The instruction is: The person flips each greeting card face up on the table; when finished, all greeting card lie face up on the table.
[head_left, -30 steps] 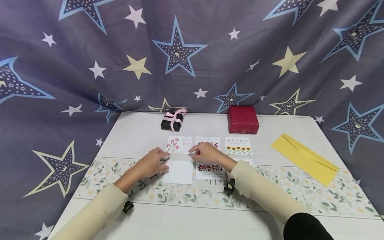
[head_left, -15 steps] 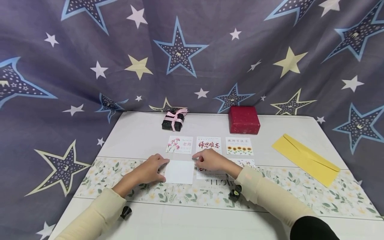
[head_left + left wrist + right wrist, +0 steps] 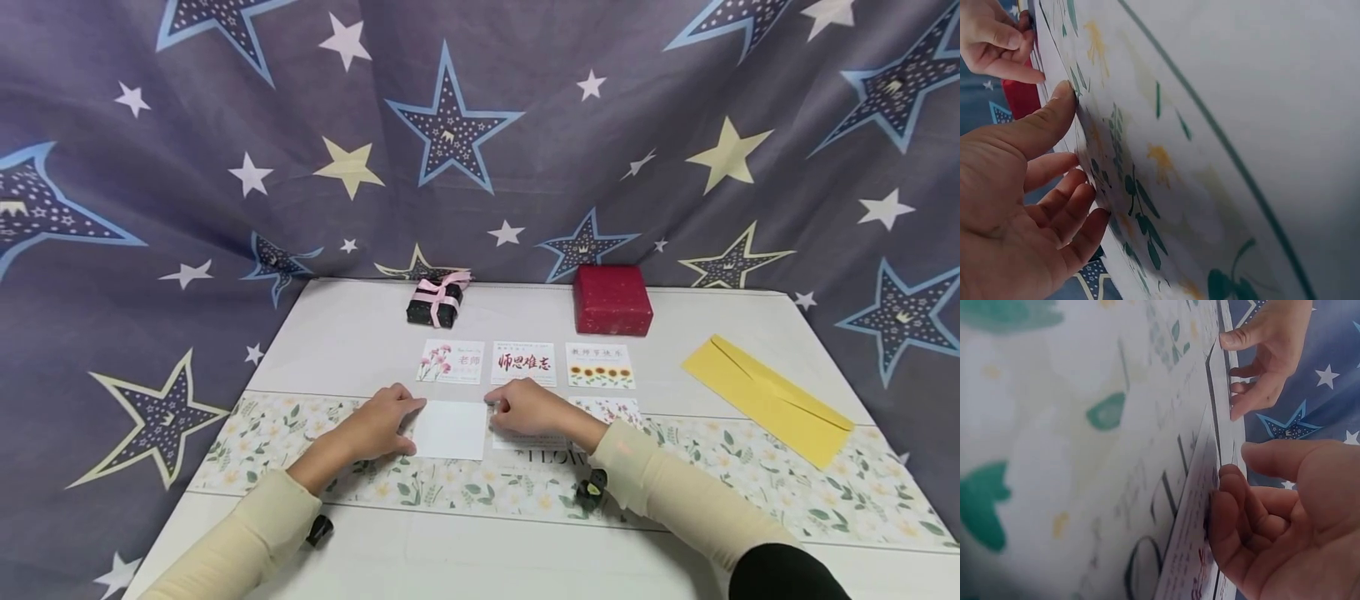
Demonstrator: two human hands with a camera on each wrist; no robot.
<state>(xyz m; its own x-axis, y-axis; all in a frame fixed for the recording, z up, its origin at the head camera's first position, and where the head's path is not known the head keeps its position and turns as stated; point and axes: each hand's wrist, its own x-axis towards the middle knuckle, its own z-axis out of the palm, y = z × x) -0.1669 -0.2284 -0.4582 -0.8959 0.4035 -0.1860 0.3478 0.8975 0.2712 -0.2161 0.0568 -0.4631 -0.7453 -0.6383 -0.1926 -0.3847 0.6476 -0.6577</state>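
Observation:
A blank white card (image 3: 450,430) lies flat in the front row. My left hand (image 3: 378,423) is at its left edge, thumb and fingers relaxed and spread apart. At the card's upper right corner is the extended index finger of my right hand (image 3: 536,408); in the right wrist view its other fingers (image 3: 1227,522) bend loosely, with nothing between them. That hand partly covers a card with print (image 3: 525,442) beneath it. Behind lie a pink-flower card (image 3: 450,362), a red-lettered card (image 3: 523,364) and a sunflower card (image 3: 601,367). A small floral card (image 3: 611,408) shows past the right wrist.
At the back stand a black gift box (image 3: 435,303) with a pink ribbon and a red box (image 3: 612,301). A yellow envelope (image 3: 767,400) lies slanted at the right. The white table (image 3: 420,550) carries a floral strip (image 3: 465,486); a starry curtain (image 3: 480,142) hangs behind.
Both hands have drawn back from the pink-flower card toward the blank card's edges. The red-lettered back card is uncovered. Over the last half second the hands have barely moved.

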